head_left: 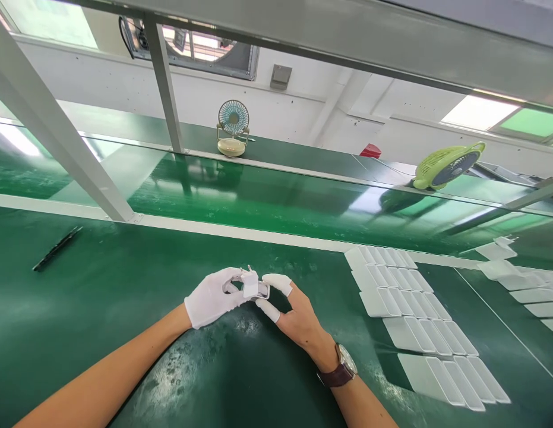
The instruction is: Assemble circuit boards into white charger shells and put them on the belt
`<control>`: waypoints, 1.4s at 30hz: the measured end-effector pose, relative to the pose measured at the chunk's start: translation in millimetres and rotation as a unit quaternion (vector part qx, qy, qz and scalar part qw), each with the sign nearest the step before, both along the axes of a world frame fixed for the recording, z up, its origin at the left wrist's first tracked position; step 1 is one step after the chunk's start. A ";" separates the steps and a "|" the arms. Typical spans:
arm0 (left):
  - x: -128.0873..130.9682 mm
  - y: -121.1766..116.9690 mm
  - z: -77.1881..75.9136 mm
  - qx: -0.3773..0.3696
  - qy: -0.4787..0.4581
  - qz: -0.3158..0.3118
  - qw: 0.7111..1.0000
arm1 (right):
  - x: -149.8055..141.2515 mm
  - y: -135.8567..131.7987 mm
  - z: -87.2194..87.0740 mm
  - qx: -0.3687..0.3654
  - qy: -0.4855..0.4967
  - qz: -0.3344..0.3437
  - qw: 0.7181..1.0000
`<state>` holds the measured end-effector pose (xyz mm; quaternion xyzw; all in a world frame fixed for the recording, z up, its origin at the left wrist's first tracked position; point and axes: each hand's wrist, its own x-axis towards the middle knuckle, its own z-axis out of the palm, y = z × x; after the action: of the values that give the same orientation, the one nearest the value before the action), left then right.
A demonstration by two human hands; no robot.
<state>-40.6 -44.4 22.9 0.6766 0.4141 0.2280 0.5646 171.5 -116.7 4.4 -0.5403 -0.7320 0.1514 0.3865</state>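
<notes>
My left hand (212,296), in a white glove, is closed around a small white plastic part (250,284) with thin metal prongs sticking up. My right hand (294,315) is bare except for white finger cots on thumb and forefinger, and a brown-strapped watch (343,365) sits on its wrist. Those two covered fingertips pinch the right side of the same white part. Both hands meet just above the green mat (125,309), near its middle.
Several rows of flat white plastic pieces (414,315) lie overlapped at the right, more at the far right (530,285). A black strip (57,248) lies at left. Two small fans (233,128) (448,165) stand behind the glossy conveyor belt (280,202). A slanted metal post (57,137) rises at left.
</notes>
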 end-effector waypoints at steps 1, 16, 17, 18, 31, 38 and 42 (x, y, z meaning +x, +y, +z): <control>0.2 0.1 0.4 0.002 0.001 0.001 1.000 | 0.4 0.0 -1.6 0.022 -0.007 0.012 1.000; 0.9 -1.4 -1.9 0.017 -0.020 0.000 1.000 | -6.0 0.8 -4.6 0.014 -0.089 0.067 0.994; 1.0 -2.0 -2.9 0.016 -0.022 0.004 1.000 | -6.6 1.0 -5.7 0.019 -0.091 0.065 0.994; 0.9 -2.8 -3.8 0.016 -0.023 0.008 1.000 | -7.0 1.1 -6.4 0.025 -0.093 0.064 0.993; -6.5 0.4 -13.8 0.102 -0.018 0.110 0.989 | -10.9 15.0 22.9 0.121 -0.077 -0.012 0.990; -3.0 3.4 -15.5 0.121 -0.028 0.074 0.989 | -11.7 19.1 -3.4 0.048 -0.112 0.061 0.991; 0.8 -2.4 -19.4 0.164 -0.002 0.054 0.985 | -17.9 17.9 -4.7 -0.004 0.045 0.004 0.999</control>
<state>-39.8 -46.8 3.5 0.7362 0.4058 0.3247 0.4334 153.6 -98.8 -0.3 -0.5313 -0.7154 0.1802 0.4164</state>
